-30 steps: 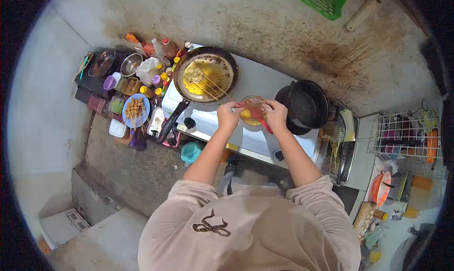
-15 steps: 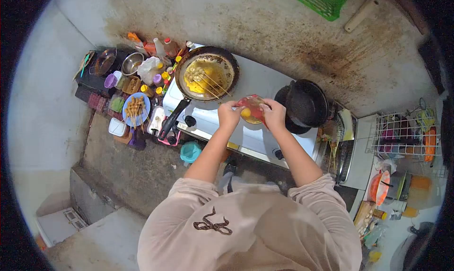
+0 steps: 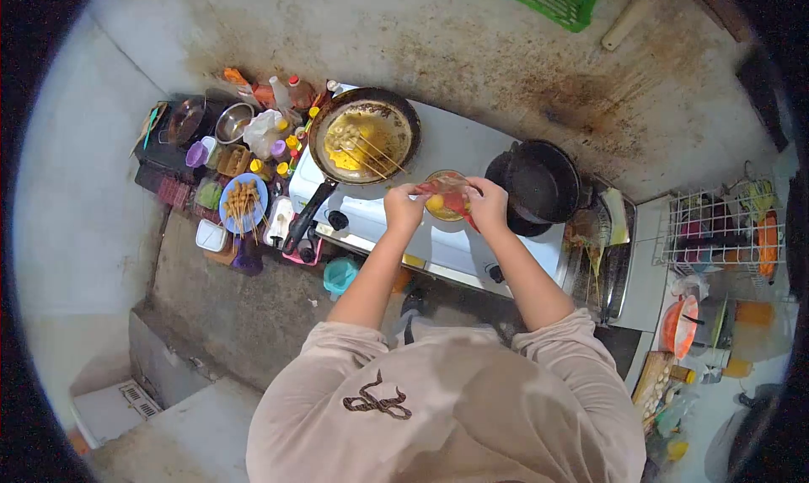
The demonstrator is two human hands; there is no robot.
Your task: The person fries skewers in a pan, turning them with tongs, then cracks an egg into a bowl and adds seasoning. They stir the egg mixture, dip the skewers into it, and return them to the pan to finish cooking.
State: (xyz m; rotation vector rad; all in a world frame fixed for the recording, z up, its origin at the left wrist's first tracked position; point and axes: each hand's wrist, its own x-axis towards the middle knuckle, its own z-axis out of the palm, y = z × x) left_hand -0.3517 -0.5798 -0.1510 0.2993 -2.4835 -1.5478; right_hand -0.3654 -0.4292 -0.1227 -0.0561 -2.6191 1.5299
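Between my two hands, above the white stove top (image 3: 447,133), is a red, partly clear plastic packet (image 3: 455,200) with a yellow spot on its left. My left hand (image 3: 404,206) pinches its left edge, and my right hand (image 3: 489,203) grips the right edge. Under the packet a round, gold-coloured dish (image 3: 440,217) partly shows. To the left stands a frying pan (image 3: 408,122) holding skewered food (image 3: 347,136) in something yellow, the sticks leaning over its rim. Close to my right hand is a black pot (image 3: 543,179).
On the left, a blue plate (image 3: 226,203) of skewers sits among jars and bottles. The pan's black handle (image 3: 309,217) juts over the stove's front edge. A turquoise bin (image 3: 340,275) stands below. At right are a wire rack (image 3: 716,238) and a red-orange bowl (image 3: 674,330).
The view has shifted slightly. The packet stays in both hands and looks a little more spread out, and more of the gold-coloured dish shows around it.
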